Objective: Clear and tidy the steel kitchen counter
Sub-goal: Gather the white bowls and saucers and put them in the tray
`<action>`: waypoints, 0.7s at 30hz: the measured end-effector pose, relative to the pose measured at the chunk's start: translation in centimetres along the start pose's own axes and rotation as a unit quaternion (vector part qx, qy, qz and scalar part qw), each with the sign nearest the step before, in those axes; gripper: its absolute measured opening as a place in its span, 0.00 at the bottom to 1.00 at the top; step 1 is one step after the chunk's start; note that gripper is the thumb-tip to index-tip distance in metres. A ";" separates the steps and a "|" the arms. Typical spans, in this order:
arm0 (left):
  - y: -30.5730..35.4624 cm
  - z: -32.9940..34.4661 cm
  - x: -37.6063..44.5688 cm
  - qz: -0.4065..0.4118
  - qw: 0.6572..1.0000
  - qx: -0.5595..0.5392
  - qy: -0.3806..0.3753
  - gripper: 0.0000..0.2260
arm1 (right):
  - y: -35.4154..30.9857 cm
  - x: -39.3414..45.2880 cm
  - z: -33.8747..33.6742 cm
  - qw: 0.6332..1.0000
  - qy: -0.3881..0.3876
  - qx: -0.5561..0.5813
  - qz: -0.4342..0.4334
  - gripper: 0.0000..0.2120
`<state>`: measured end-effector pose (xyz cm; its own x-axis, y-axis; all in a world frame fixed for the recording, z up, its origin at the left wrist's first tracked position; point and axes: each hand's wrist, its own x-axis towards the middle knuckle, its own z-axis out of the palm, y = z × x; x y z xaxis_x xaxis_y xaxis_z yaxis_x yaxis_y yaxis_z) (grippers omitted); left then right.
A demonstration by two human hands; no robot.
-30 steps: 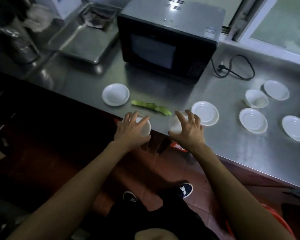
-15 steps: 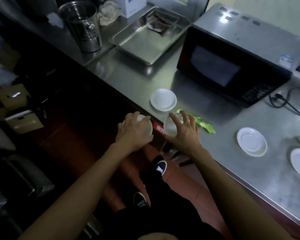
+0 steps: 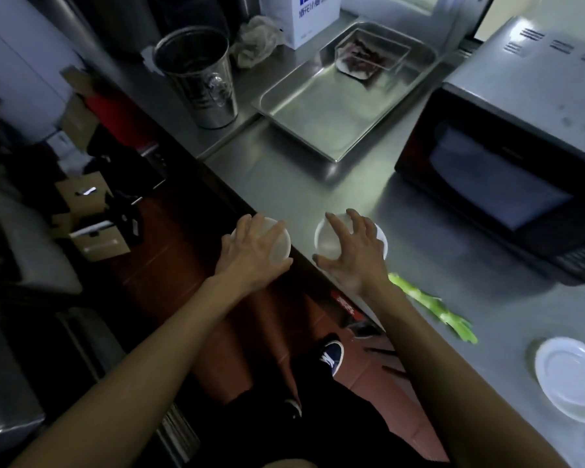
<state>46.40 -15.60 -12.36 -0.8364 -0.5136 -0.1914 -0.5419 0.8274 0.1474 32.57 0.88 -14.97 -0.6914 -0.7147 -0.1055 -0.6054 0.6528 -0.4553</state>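
My left hand (image 3: 254,251) grips a small white bowl (image 3: 279,244) from above, held just off the front edge of the steel counter (image 3: 368,197), over the floor. A second small white bowl (image 3: 330,243) sits in the curled fingers of my right hand (image 3: 352,255), directly over a white saucer (image 3: 383,236) that lies on the counter; whether bowl and saucer touch is hidden. A green vegetable scrap (image 3: 433,305) lies to the right of my right wrist. Another white saucer (image 3: 574,376) rests near the counter's front edge at far right.
A black microwave (image 3: 507,157) stands at the right. Behind are a steel tray (image 3: 335,103) holding a small container (image 3: 368,55), a tall steel bucket (image 3: 200,79), a crumpled cloth (image 3: 257,38) and a white box (image 3: 314,15). Cardboard boxes (image 3: 95,231) sit on the floor at left.
Both hands carried their bowls to the left along the counter's edge, past the green scrap. The right hand's bowl now hangs over the saucer; the view has swung left.
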 end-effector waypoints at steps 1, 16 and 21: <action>-0.3 -0.3 0.6 -0.005 1.000 -0.001 0.004 0.32 | -0.1 0.9 -0.1 1.000 0.001 0.004 -0.004 0.41; -9.2 -0.6 8.3 -0.069 0.994 -0.080 -0.020 0.32 | -4.8 10.5 2.7 0.998 -0.019 -0.057 -0.026 0.39; -13.4 -2.4 13.5 -0.021 0.996 -0.087 -0.027 0.32 | -8.4 14.2 2.3 0.997 -0.005 -0.080 0.006 0.39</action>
<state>42.17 -34.19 -14.62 -0.8099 -0.5300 -0.2514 -0.5860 0.7515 0.3033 28.79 -15.35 -14.70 -0.6955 -0.7085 -0.1199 -0.6525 0.6925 -0.3077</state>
